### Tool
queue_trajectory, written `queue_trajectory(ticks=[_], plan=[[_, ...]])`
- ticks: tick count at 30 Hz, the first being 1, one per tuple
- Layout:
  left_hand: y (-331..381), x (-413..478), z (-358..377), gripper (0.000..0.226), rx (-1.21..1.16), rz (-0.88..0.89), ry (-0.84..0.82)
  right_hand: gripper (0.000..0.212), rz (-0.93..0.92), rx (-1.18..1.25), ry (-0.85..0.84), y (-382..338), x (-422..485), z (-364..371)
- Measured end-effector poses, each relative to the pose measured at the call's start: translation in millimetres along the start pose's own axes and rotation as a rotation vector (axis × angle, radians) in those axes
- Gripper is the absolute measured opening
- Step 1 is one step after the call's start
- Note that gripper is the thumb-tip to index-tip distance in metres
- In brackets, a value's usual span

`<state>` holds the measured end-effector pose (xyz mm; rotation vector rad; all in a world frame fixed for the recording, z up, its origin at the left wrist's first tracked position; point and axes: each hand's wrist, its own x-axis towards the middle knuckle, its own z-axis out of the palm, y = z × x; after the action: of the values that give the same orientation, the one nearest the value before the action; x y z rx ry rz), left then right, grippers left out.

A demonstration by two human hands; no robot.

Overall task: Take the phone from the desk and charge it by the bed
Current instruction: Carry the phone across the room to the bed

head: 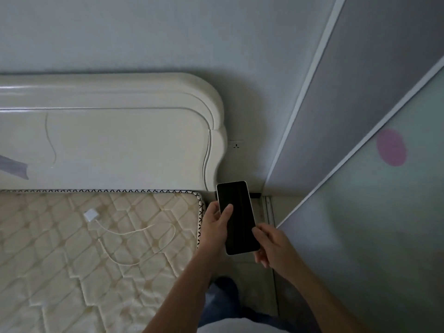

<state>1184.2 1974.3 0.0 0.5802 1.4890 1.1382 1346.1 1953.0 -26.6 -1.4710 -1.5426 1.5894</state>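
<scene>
A phone (240, 222) with a dark screen and white edge is held upright in the gap beside the bed. My left hand (216, 227) grips its left side, thumb resting on the screen. My right hand (271, 246) pinches its lower right corner. A white charger plug (90, 215) lies on the bare quilted mattress (72, 260), with its thin white cable (134, 236) looping toward the right. A wall socket (236, 145) sits on the wall just right of the headboard, above the phone.
The cream headboard (120, 140) stands against the pale wall. A sliding wardrobe door (360, 188) with a pink dot closes the right side. A narrow floor strip (264, 212) lies between bed and wardrobe. My legs show below.
</scene>
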Motion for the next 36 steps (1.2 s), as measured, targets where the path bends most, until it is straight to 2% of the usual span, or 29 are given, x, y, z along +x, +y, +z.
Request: queue_trajectory(ticks=[8, 14, 20, 27, 33, 36], plan=[[26.8, 64.4, -63.5, 0.018, -0.139, -0.054, 0.090, 0.021, -0.014, -0.028, -0.150, -51.4, 87.3, 42.4], [41.3, 86.8, -138.8, 0.020, -0.266, -0.021, 0.312, 0.022, -0.075, -0.156, -0.357, -83.1, 154.9, 103.6], [21.3, 72.4, -203.9, 0.015, -0.392, -0.022, 0.522, 0.024, -0.102, -0.283, -0.622, -97.2, 182.1, 167.4], [-17.7, 31.0, -240.3, 0.011, -0.624, -0.050, 0.824, 0.025, -0.119, -0.471, -0.960, -94.8, 192.6, 231.1], [-40.2, 11.1, -256.7, 0.016, -0.733, -0.117, 1.000, 0.024, -0.141, -0.573, -1.169, -83.6, 198.6, 275.3], [-54.5, 10.8, -264.3, 0.015, -0.760, -0.143, 1.053, 0.024, -0.116, -0.583, -1.222, -74.1, 203.5, 292.7]])
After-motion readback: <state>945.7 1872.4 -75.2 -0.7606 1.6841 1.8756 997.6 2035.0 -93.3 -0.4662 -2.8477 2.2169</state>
